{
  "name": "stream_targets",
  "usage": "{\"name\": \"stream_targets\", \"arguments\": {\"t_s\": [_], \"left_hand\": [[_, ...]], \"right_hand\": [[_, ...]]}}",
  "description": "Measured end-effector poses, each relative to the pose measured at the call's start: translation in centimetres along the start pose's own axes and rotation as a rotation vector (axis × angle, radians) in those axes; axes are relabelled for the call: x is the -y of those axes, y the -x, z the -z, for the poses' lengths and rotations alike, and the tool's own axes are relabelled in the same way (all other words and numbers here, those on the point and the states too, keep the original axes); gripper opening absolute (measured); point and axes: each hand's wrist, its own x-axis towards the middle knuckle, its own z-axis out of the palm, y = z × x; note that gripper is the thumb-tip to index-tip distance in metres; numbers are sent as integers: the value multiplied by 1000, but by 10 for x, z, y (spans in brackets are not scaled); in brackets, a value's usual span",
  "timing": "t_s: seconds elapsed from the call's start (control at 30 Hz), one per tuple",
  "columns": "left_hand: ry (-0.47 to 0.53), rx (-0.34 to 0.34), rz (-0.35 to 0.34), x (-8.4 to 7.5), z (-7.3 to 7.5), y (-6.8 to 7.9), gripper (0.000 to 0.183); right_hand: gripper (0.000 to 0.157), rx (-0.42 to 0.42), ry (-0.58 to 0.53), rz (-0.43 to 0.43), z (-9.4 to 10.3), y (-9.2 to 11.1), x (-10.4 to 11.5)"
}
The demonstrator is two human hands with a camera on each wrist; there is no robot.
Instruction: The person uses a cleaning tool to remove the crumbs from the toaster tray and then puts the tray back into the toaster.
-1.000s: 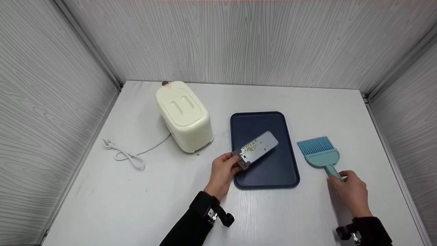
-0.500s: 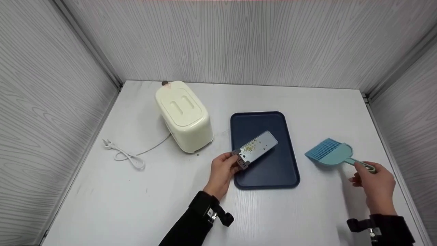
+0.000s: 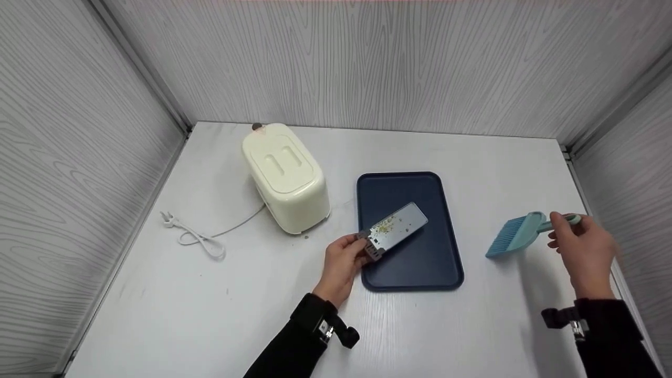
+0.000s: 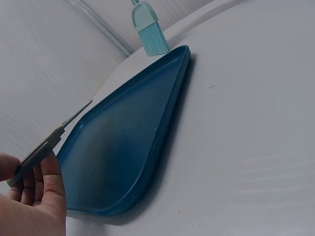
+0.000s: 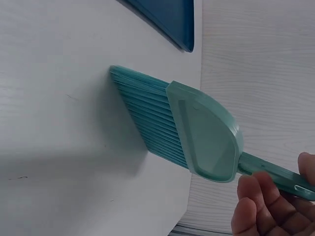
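Observation:
My left hand [image 3: 341,265] pinches the brown end of a metal crumb tray [image 3: 404,223], thumb on top and fingers beneath. Yellowish crumbs [image 3: 386,227] lie scattered over its upper face. It is held above a dark blue tray [image 3: 415,268]; in the left wrist view the crumb tray [image 4: 37,152] shows edge-on, apart from the blue tray. To the right, my right hand [image 3: 588,252] grips a teal brush [image 3: 527,229] by its handle. The bristles [image 5: 147,118] point down and left, close to the table; whether they touch it I cannot tell.
A cream toaster [image 3: 286,178] with a lid stands at the left of the blue tray. Its white cord and plug [image 3: 194,236] lie farther left on the white table [image 3: 184,310]. Grey wood-grain panels [image 3: 357,63] wall in the back and both sides.
My right hand has lifted the brush off the table and moved right and away from me, turning the bristles downward to the left. The left hand and crumb tray have stayed almost still.

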Motion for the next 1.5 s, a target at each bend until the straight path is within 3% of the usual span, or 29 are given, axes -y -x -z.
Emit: {"name": "stream_targets", "arguments": {"t_s": [0.1, 0.2, 0.4, 0.6, 0.77, 1.0, 1.5], "left_hand": [[-23, -4, 5, 0, 1, 0, 29], [-40, -5, 9, 1, 1, 1, 29], [-44, 4, -4, 0, 0, 1, 31], [-34, -3, -9, -2, 0, 2, 29], [-33, -9, -7, -2, 0, 2, 29], [-52, -7, -4, -4, 1, 2, 30], [-73, -1, -23, -8, 4, 2, 30]], "right_hand": [[51, -7, 129, 86, -5, -9, 4], [55, -9, 198, 142, -12, -17, 6], [49, -13, 220, 144, -24, -25, 8], [46, -92, 189, 192, -32, -25, 14], [44, -97, 130, 270, -37, -21, 26], [43, -35, 54, 364, -52, -10, 51], [36, 325, -438, 431, -113, 15, 106]]}}
